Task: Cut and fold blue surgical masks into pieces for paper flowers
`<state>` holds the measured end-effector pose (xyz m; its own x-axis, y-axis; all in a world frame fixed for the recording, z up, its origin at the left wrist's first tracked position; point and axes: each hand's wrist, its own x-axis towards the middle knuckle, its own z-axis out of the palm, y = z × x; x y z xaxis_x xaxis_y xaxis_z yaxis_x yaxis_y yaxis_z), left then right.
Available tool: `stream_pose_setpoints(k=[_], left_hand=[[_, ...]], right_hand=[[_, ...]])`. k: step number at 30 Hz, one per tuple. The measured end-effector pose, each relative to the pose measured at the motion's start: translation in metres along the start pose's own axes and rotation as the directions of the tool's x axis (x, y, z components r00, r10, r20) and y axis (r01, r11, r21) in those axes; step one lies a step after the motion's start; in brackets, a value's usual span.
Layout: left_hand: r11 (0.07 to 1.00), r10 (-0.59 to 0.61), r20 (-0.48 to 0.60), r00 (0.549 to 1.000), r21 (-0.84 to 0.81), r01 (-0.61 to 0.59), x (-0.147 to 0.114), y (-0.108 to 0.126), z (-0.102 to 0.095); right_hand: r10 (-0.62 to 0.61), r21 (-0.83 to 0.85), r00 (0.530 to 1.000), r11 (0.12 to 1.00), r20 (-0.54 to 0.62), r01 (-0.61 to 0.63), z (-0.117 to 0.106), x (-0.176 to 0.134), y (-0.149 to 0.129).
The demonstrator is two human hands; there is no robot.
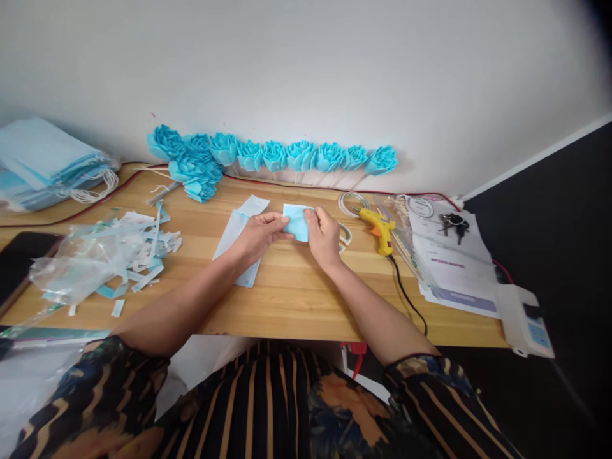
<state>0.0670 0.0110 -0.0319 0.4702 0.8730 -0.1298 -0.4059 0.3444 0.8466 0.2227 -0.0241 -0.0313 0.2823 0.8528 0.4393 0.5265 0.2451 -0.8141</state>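
Between my two hands, over the middle of the wooden table, is a small folded piece of light blue mask fabric (297, 223). My left hand (262, 236) pinches its left edge between thumb and fingers. On its right edge, my right hand (324, 236) grips with the thumb on top. Under my left wrist lie flat pale blue fabric strips (248, 274). White-handled scissors (345, 236) are partly hidden behind my right hand. Just to the right, a yellow glue gun (380, 229) rests on the table with its nozzle toward the left.
Blue fabric flowers (275, 156) on thin stems lean along the wall. At left are a stack of masks (48, 156), a plastic bag (81, 261) among scraps, and a phone (23, 261). Papers (449, 255) with keys (454, 224) and a power strip (523, 319) are at right.
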Motion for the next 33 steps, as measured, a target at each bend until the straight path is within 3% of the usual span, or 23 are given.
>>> stream_pose_setpoints(k=[6, 12, 16, 22, 27, 33], left_hand=[[0.999, 0.024, 0.002, 1.000, 0.031, -0.024, -0.002, 0.003, 0.000], [0.935, 0.123, 0.042, 0.992, 0.331, -0.130, -0.005, 0.010, -0.001], [0.879, 0.113, 0.081, 0.990, 0.457, -0.137, -0.008, 0.010, 0.003], [0.854, 0.092, 0.067, 0.993, 0.508, -0.114, -0.010, 0.009, 0.009], [0.838, 0.043, 0.021, 0.999, 0.544, -0.047, -0.008, 0.007, 0.008], [0.833, 0.039, 0.010, 0.999, 0.552, -0.039, -0.008, 0.007, 0.008]], right_hand=[[0.005, 0.024, 1.000, 1.000, 0.003, -0.005, -0.002, 0.003, 0.002], [-0.024, 0.283, 0.972, 0.958, 0.233, -0.044, -0.010, 0.012, 0.006], [-0.057, 0.265, 0.951, 0.964, 0.305, -0.027, -0.013, 0.011, 0.001], [-0.108, 0.152, 0.975, 0.985, 0.193, 0.079, -0.012, 0.009, -0.005], [-0.091, 0.156, 0.993, 0.985, 0.075, 0.079, -0.013, 0.014, 0.001], [-0.080, 0.174, 0.996, 0.982, 0.042, 0.072, -0.013, 0.015, 0.006]])
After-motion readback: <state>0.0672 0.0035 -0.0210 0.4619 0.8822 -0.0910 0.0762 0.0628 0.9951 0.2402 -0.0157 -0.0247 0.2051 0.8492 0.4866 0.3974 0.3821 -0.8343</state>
